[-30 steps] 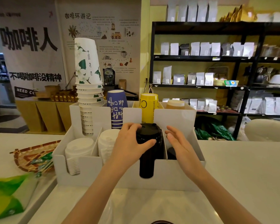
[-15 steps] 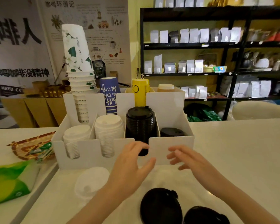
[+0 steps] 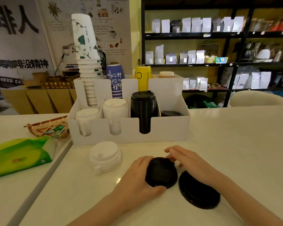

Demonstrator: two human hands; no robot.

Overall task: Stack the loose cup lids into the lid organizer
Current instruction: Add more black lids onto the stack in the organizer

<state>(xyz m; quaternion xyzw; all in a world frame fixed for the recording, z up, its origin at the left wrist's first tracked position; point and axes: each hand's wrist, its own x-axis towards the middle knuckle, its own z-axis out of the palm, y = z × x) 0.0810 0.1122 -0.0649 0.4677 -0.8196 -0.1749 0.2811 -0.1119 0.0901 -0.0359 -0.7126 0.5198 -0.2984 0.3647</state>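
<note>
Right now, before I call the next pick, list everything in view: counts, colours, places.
lid organizer: one, white, counter centre
white lid stacks: two, organizer's left slots
black lid stack: one, third slot
low black lids: count unclear, right slot
cup stacks: white, blue, yellow, tan, rear slots
loose white lids: small stack, before organizer
loose black lids: two piles, near edge
tissue pack: one, green, left
basket: one, woven, left
left hand: gripping nearer black pile
right hand: fingertips on same pile

Both hands (image 3: 137, 178) cup black lid (image 3: 161, 172)
</note>
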